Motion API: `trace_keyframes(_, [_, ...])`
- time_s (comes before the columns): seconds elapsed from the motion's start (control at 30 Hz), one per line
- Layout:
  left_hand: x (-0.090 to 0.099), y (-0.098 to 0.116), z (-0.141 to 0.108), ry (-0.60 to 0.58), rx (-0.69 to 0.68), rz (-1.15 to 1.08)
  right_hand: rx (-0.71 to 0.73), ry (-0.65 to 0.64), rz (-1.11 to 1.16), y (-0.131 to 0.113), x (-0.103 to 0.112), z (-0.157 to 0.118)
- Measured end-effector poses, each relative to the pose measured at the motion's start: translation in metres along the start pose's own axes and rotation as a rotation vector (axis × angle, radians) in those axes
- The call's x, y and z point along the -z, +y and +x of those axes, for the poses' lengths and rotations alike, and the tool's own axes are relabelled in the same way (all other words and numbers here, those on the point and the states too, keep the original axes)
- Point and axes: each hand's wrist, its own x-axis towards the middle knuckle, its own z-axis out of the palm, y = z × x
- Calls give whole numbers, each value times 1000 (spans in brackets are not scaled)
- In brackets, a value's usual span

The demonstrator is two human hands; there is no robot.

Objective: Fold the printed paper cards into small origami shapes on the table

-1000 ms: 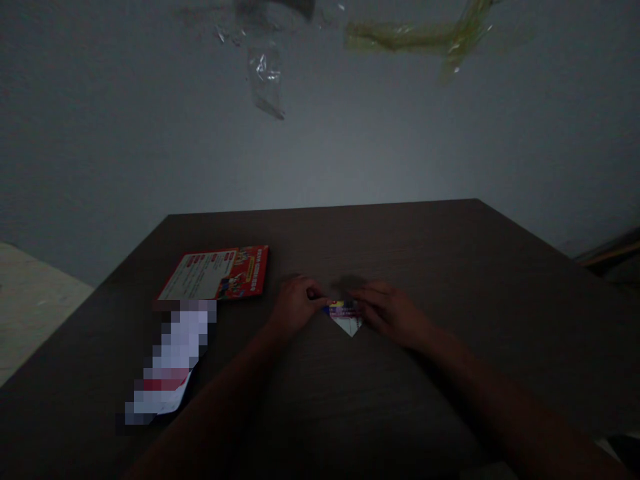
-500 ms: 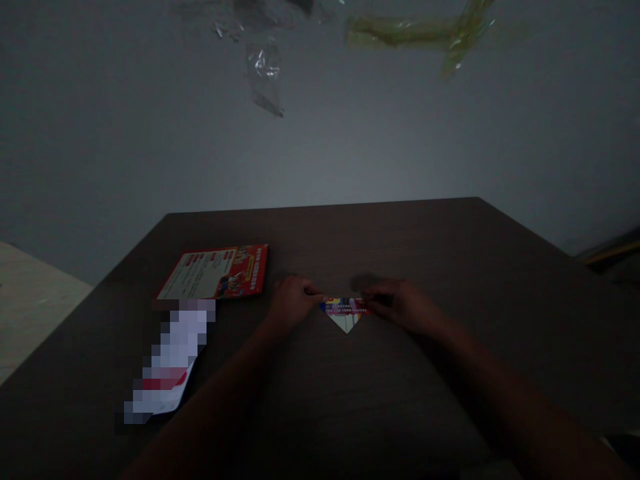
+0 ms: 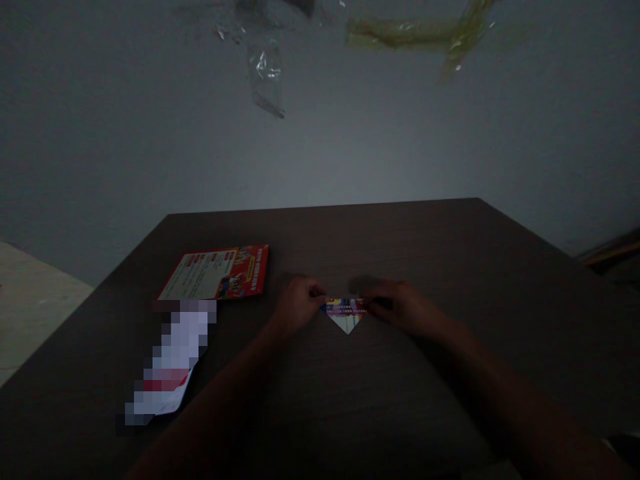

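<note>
A small piece of printed paper (image 3: pixel 347 312), folded to a triangle, lies on the dark wooden table (image 3: pixel 360 393) with its point towards me. Its upper band is colourful with print, and the lower tip is pale. At its left corner, the thumb and fingers of my left hand (image 3: pixel 300 301) pinch the edge. My right hand (image 3: pixel 395 303) pinches the opposite corner, its fingers bent and partly in shadow. Both fingertips hide the paper's outer corners.
Left of my hands lies a red printed booklet or stack of leaflets (image 3: pixel 215 275). Nearer me is a phone-like flat object (image 3: pixel 173 363), its screen blurred by pixels. A grey wall (image 3: pixel 320 147) with tape scraps (image 3: pixel 405 32) rises behind the table's far edge.
My left hand has moved very slightly right along the paper's edge. The folded paper and my right hand stay nearly where they were.
</note>
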Motion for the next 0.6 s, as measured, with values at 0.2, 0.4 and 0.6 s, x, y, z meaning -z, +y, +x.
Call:
trace_keyframes(0.2, [-10,16,-21,100,-259,389,-7,50,-3,7,4,-2])
trace_keyframes(0.4, [-18,30,-38,138,-262,489,-12,64,-1,8,1,-2])
trace_keyframes(0.6, [-17,33,-41,119,-279,480,-11,53,19,7,2,-2])
